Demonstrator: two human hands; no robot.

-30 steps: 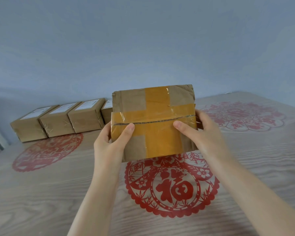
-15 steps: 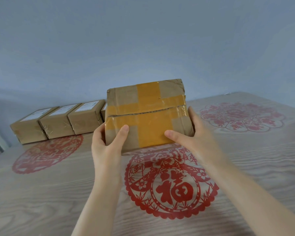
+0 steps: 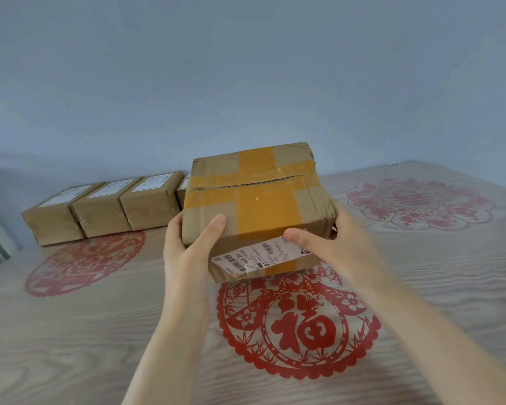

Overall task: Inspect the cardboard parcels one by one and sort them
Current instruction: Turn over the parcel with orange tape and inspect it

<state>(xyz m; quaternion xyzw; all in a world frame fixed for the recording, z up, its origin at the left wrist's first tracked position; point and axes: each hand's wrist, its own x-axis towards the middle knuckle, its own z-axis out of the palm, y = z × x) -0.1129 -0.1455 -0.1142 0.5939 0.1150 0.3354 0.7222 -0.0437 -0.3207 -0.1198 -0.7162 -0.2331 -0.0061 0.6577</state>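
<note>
A brown, yellow-taped cardboard parcel (image 3: 254, 206) is gripped at frame centre between the left hand (image 3: 187, 249) and right hand (image 3: 345, 249), thumbs laid across it. A pale wood-grain tabletop (image 3: 70, 340) is marked with red paper-cut medallions (image 3: 287, 331). Small brown boxes (image 3: 149, 206) are lined at centre left against a blue wall (image 3: 246, 68).

wall (image 3: 246, 68): plain pale blue, evenly lit | table (image 3: 70, 346): light wood grain, fills foreground | red paper-cut motifs (image 3: 288, 331): three flat on tabletop

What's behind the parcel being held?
Only the left edge of a fourth labelled box, beside three boxes in full view. The held parcel covers its rest and anything further right.
</note>
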